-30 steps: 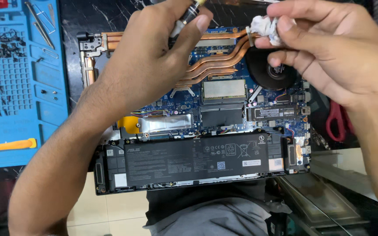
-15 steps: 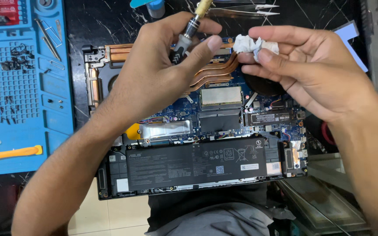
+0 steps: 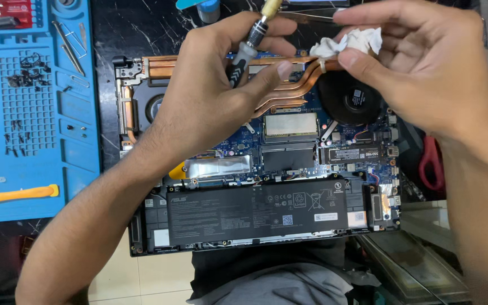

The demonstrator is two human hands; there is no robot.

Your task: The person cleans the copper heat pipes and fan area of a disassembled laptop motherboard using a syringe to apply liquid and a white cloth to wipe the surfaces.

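Looking down, we see an opened laptop (image 3: 255, 214) lying on the dark tabletop (image 3: 131, 34), its bottom cover off. Our left hand (image 3: 216, 96) is clenched around a screwdriver (image 3: 249, 45), the grey-and-black grip pinched between thumb and fingers, its yellow end pointing towards the tabletop's far edge. The hand hovers over the far left part of the laptop, above the copper pipes (image 3: 289, 93). Our right hand (image 3: 419, 73) grasps a crumpled white tissue (image 3: 348, 44) between thumb and fingertips, just beside the screwdriver and above the round black fan (image 3: 354, 101) in the laptop's far right corner. We cannot tell whether the tissue touches the pipes below it.

The long black battery (image 3: 255, 212) fills the laptop's near edge, with the blue board and a silver shield (image 3: 218, 168) between it and the pipes. Along the tabletop's left edge lies a blue mat (image 3: 35, 152) with small dark screws (image 3: 29, 70) in its grid and an orange pry tool (image 3: 15, 196) near its near edge. Red-handled scissors (image 3: 430, 164) sit by the laptop's right side, partly hidden by our right wrist.
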